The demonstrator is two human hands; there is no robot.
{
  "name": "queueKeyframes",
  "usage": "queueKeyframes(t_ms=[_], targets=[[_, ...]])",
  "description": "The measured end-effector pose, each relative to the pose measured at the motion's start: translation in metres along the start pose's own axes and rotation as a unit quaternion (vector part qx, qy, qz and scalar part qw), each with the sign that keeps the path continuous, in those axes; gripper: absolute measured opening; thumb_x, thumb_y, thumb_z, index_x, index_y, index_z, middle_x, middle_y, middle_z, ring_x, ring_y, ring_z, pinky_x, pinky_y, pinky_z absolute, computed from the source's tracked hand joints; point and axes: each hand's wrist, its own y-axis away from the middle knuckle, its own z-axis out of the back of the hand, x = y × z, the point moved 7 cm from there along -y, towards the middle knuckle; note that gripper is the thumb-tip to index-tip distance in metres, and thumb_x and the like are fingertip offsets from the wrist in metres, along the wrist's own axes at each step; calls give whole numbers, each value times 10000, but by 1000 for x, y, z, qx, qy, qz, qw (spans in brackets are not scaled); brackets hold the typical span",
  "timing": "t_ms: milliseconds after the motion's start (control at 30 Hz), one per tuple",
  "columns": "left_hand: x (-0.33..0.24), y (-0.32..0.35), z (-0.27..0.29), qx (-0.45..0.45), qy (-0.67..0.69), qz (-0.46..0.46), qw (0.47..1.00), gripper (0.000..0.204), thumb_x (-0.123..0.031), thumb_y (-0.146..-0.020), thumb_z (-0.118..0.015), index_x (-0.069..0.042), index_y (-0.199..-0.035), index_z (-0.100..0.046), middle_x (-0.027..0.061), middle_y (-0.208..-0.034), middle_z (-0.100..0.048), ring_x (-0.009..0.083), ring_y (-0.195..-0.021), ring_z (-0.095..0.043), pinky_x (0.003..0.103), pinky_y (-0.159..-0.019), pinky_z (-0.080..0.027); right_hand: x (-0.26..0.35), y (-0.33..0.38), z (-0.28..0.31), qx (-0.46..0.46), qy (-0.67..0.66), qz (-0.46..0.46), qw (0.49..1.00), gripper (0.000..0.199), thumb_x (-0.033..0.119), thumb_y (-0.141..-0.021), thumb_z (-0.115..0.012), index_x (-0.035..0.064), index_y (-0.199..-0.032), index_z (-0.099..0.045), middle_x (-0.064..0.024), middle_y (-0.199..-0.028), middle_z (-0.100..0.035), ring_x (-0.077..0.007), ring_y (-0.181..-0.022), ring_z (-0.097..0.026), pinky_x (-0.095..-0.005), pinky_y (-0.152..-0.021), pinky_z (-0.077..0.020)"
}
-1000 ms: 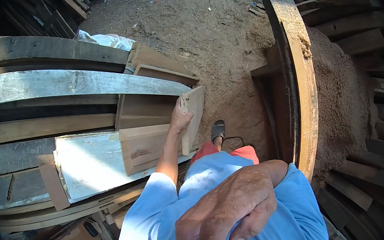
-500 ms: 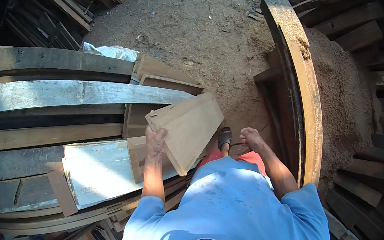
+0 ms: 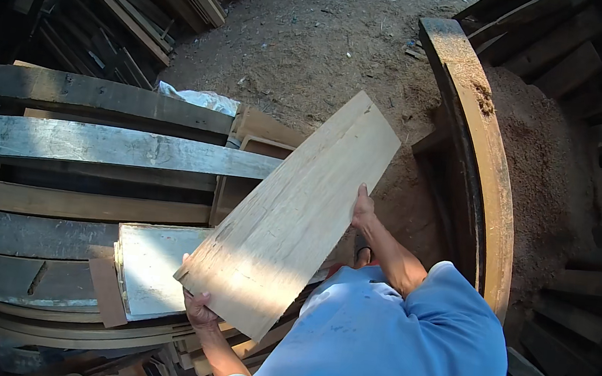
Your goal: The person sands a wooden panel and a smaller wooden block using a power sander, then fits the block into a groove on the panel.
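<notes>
A wide wooden board [image 3: 288, 220] slants across the frame's centre; the left hand [image 3: 201, 312] clamps its fingers near the lower-left corner, the right hand [image 3: 364, 210] the right edge. Swung leftward, it could knock the pale plank [image 3: 98, 146] at centre-left; uneven grip could twist it loose.

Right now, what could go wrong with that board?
Splinters: the left hand and right hand are bare on the wooden board, which looks rough-grained.
Twisting: the left hand holds near one corner, so the board might pivot.
Knock: the board overlaps the pale beam in view and could bump it; contact isn't clear.
</notes>
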Motion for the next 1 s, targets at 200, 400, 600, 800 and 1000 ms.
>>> queueKeyframes(t_ms=[200,400,600,800,1000], targets=[[91,11,125,-88,9,68,994,732,-69,-840,-662,-5,-1508,-372,177,-1398,-557,323,-1259,-572,493,-1076,-477,68,67,-12,92,-9,81,992,684,494,-977,-630,-37,-1391,-511,-170,-1320,-635,-313,-1176,-640,-469,-1029,-513],[194,-17,178,-149,97,295,939,509,-267,-992,-619,37,-1388,-521,190,-1303,-643,336,-1128,-663,475,-968,-561,125,122,-11,12,217,229,949,423,266,-865,-732,-49,-1140,-664,-149,-1013,-717,-244,-909,-705,-388,-837,-562],[256,-17,164,-133,67,397,906,510,-269,-993,-619,39,-1387,-522,189,-1303,-643,332,-1130,-662,470,-970,-559,176,193,-37,-150,462,286,826,408,268,-777,-696,-46,-1034,-741,-194,-923,-754,-305,-865,-739,-414,-808,-570],[313,6,151,-122,24,483,867,511,-271,-993,-619,41,-1386,-522,188,-1303,-643,327,-1132,-661,464,-973,-558,194,194,-14,-202,475,327,792,458,319,-724,-707,-40,-1006,-746,-257,-932,-737,-374,-892,-730,-449,-837,-570],[313,-28,148,-109,8,465,879,511,-273,-994,-620,43,-1384,-522,187,-1303,-643,323,-1134,-660,459,-975,-556,185,197,10,-140,380,312,859,434,282,-736,-710,-62,-999,-740,-217,-913,-753,-320,-856,-743,-415,-800,-575]])
